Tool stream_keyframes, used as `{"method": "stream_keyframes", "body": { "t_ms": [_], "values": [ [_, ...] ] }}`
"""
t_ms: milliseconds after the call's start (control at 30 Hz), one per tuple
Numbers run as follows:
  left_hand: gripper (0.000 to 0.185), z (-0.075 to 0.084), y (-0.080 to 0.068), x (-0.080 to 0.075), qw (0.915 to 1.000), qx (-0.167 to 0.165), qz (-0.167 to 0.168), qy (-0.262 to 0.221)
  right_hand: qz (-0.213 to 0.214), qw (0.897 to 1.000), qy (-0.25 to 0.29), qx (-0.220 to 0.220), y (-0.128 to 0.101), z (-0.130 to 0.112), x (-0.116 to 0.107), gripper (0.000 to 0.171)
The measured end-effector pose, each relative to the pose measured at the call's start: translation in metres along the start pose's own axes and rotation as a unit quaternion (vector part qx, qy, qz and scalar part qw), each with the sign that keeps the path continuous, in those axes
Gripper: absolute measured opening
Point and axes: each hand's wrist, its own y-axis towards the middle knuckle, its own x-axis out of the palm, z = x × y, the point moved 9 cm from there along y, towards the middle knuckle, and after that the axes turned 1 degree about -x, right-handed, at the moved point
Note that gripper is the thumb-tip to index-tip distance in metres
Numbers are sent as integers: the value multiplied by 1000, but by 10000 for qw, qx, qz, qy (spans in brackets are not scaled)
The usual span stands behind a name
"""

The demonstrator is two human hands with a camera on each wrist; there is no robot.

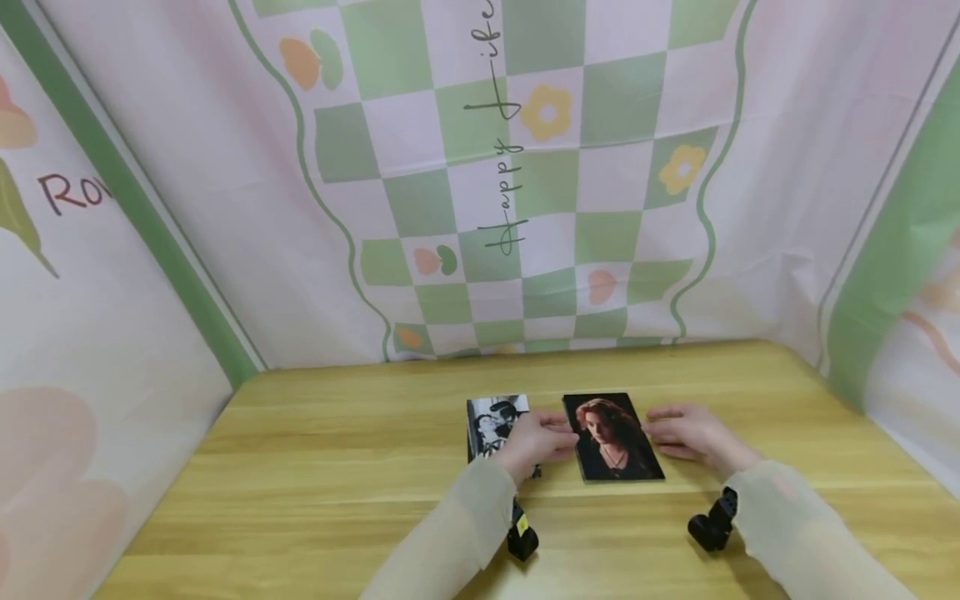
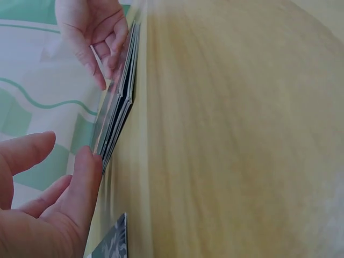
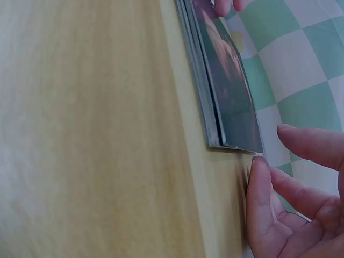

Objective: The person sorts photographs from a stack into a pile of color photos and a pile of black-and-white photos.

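I see thin stack of glossy colour photo prints (image 1: 613, 437) centre frame on wooden surface (image 1: 315, 467); left hand (image 1: 534, 440) and right hand (image 1: 686, 433), fingers straight, touch its side edges. Best: press evenly, square edges.

Left hand (image 1: 534, 443) and right hand (image 1: 686, 433) low, fingers relaxed, facing inward.

A staged booth: patterned cloth backdrops (image 1: 525, 183) enclose a wooden table (image 1: 315, 467).
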Motion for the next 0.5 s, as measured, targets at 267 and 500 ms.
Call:
{"method": "stream_keyframes", "body": {
  "t_ms": [267,500],
  "values": [
    [43,-4,1,0,9999,-71,-77,-42,45,10000,-37,36,0,0,0,61],
    [43,-6,1,-1,9999,-91,-62,-20,113,9999,-39,56,1,0,3,59]
  ]
}}
